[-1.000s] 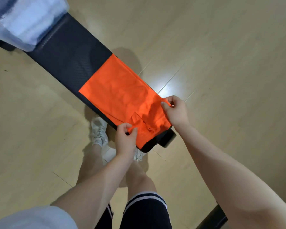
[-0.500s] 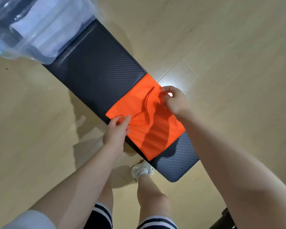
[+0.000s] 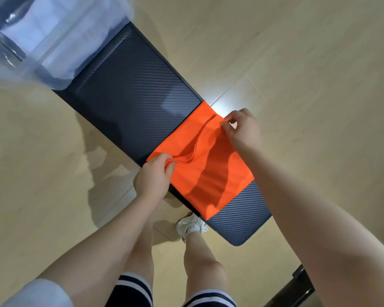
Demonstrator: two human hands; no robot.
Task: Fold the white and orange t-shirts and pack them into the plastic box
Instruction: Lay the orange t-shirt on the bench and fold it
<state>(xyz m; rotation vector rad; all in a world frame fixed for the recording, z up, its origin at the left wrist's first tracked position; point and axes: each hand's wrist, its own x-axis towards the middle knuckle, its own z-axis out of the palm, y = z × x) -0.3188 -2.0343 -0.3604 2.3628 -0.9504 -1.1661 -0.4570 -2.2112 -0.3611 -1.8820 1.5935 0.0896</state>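
The orange t-shirt [image 3: 206, 173] lies folded in half across the near part of a long black padded bench [image 3: 129, 100]. My left hand [image 3: 154, 176] pinches the shirt's near-left corner. My right hand [image 3: 242, 131] pinches its far-right corner at the bench's edge. The collar edge bulges up between the two hands. The clear plastic box [image 3: 60, 34] stands at the bench's far end, top left, with white cloth, likely the white t-shirt [image 3: 31, 29], visible inside through its wall.
Light wooden floor [image 3: 308, 63] surrounds the bench on both sides. My legs and a white shoe [image 3: 191, 224] are under the bench's near end. A dark object [image 3: 297, 286] sits at the bottom right edge.
Both hands carried the shirt's near end up over itself, halving its length on the bench. The view has tilted so more of the box shows.
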